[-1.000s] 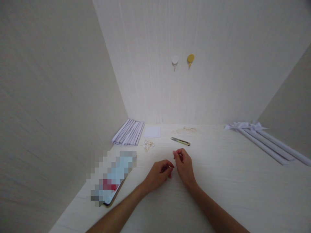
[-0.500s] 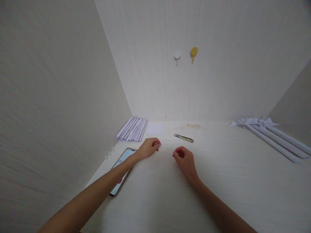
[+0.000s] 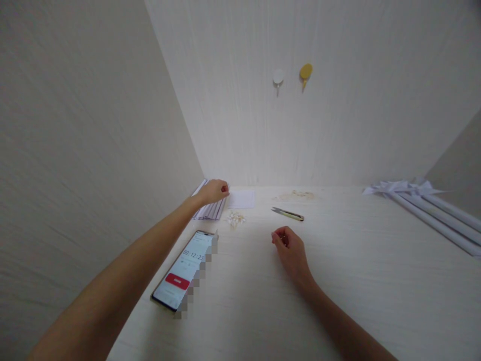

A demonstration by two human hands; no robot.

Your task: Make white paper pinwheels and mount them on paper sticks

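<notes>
White folded paper strips (image 3: 211,208) under left hand (image 3: 213,191) with fingers curled, right hand (image 3: 291,250) loosely fisted apart.

I see the left hand (image 3: 213,191) resting on the stack of folded paper strips (image 3: 209,206) at the tabletop's (image 3: 338,281) far left corner; the right hand (image 3: 291,251) lies curled mid-table, near the snips (image 3: 287,214).

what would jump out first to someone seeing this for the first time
The left hand stretched far out onto a stack of folded paper strips in the back left corner of the table, while the right hand rests curled at the centre. Next, the lit phone with a red button by the left forearm. Then the snips beyond the right hand and long paper rolls at far right.
</notes>
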